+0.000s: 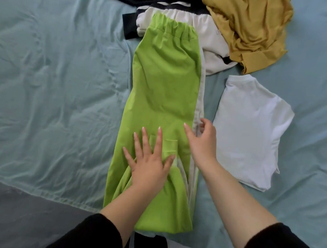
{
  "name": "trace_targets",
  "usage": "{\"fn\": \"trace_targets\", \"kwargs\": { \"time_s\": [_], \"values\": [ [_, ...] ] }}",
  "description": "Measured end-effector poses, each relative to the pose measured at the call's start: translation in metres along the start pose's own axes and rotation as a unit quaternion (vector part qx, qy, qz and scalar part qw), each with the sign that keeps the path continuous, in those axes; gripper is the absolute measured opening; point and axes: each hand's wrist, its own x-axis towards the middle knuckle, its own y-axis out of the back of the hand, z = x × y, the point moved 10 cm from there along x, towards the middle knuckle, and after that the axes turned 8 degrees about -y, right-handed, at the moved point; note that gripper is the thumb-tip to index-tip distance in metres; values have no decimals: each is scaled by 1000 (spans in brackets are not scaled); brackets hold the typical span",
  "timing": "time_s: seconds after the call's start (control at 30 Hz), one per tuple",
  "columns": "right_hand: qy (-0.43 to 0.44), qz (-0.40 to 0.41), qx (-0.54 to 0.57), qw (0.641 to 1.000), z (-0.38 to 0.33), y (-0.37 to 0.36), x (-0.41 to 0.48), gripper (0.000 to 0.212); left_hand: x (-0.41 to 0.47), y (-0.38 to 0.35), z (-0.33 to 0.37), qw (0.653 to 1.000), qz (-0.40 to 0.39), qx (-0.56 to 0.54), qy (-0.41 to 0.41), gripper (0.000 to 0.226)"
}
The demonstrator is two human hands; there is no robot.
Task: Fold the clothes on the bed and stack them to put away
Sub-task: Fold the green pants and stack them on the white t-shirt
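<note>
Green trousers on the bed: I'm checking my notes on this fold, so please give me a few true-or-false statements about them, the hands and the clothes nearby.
1. The left hand lies flat, fingers spread, on the green trousers. True.
2. The white T-shirt lies left of the trousers. False: it lies to their right.
3. The mustard garment is neatly folded. False: it is a crumpled heap.
4. The trousers' waistband points away from the person. True.
5. The right hand rests on the T-shirt. False: it is at the trousers' white side stripe.
</note>
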Motion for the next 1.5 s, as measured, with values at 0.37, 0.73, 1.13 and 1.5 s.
{"fn": "trace_targets", "kwargs": {
  "time_s": [0.37,0.73,1.13,1.5],
  "values": [
    [-95,-204,209,952,-107,-30,113,39,59,-67,-16,974,-202,26,97,123],
    [58,-330,162,928,-129,12,-7,22,25,6,-21,935,-127,-326,48,66],
    [321,-288,-451,782,25,-24,-125,57,-66,-32,-93,647,-122,-654,374,98],
    [392,-206,-416,794,37,-17,-150,43,-73,-26,-103,808,-99,-506,286,53]
  ]
}}
